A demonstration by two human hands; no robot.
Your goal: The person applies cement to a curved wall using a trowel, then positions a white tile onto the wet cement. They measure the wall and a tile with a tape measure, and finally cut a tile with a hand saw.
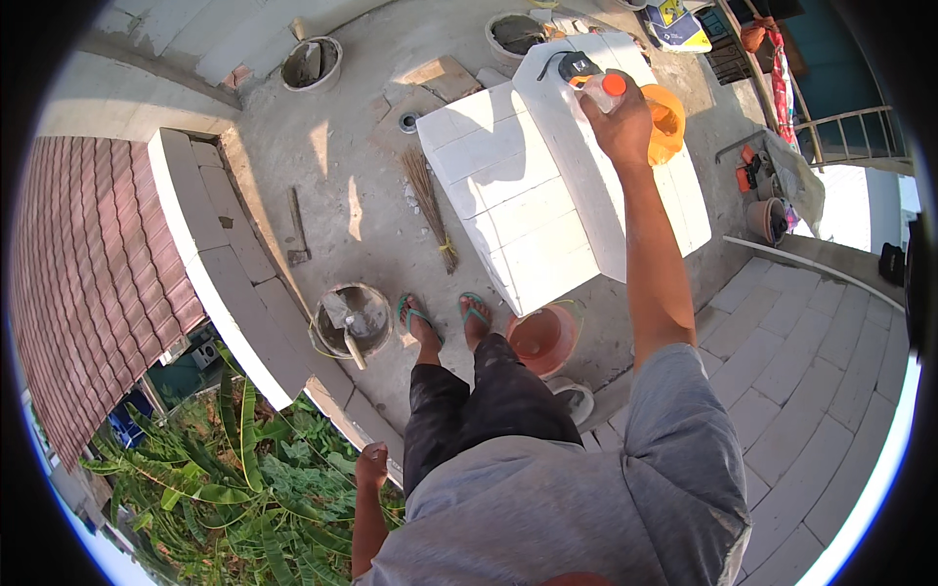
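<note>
My right hand [620, 122] is closed round a clear plastic bottle [594, 98] with an orange cap, held over a stack of white blocks [518, 205]; I cannot tell whether the bottle touches it. Right beside that hand are an orange rounded object [669, 137], perhaps a hard hat, and a small black item [576, 66] with a strap. Low on the left, my left hand [371, 464] hangs by my side with curled fingers; whatever it may hold is hidden.
A bucket with a trowel [354, 322] and a red bucket [542, 344] flank my feet. A twig broom [430, 205] and a hand tool [297, 225] lie on the concrete floor. A low block wall [220, 234] borders the left, above plants. More buckets [311, 63] stand farther back.
</note>
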